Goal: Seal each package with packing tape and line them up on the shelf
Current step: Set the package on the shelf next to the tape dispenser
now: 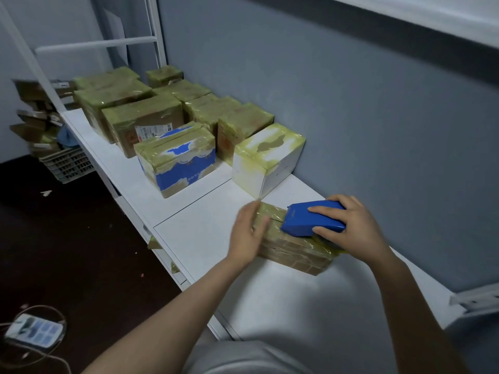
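Observation:
A low brown package [294, 247] wrapped in yellowish tape lies on the white shelf [205, 233]. My right hand [348, 230] grips a blue tape dispenser [313, 218] pressed on the package's top, with a strip of tape trailing off the right end. My left hand [247, 233] rests flat against the package's left end, fingers straight. Further back stand several taped packages in rows, among them a white box [267, 160] and a blue-and-white box [178, 160].
A grey wall [351, 103] runs right behind the shelf. A white shelf post [29, 63] rises at the left. Flattened cardboard and a grey crate [67, 164] sit on the dark floor, with a power strip [32, 330] near my feet.

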